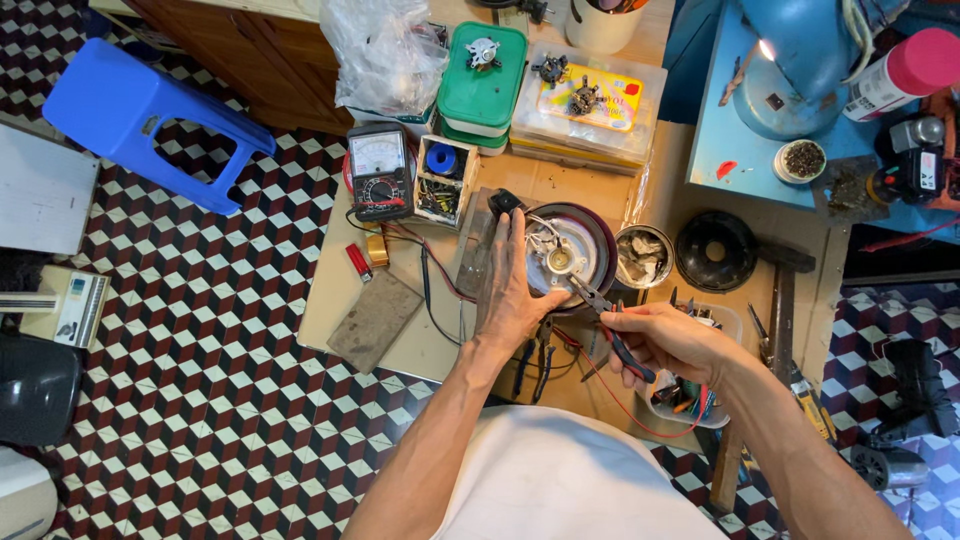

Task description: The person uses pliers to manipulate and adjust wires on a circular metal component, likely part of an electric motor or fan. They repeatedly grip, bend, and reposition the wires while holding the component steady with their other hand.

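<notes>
One round appliance base [585, 240] sits mid-bench; your left hand [512, 295] lies flat, fingers spread, on its left rim. Your right hand [668, 340] is clamped on one pair of pliers [610, 320], tips at the base's centre. One multimeter [379, 170], one tin [643, 256] and one black disc [716, 250] flank it.

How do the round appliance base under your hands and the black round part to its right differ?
The round appliance base is dark red with a pale middle and loose wires; the black round part is plain black. The left hand rests on the base and the right hand's pliers reach into it; the black part lies untouched. Both sit on the board.
</notes>
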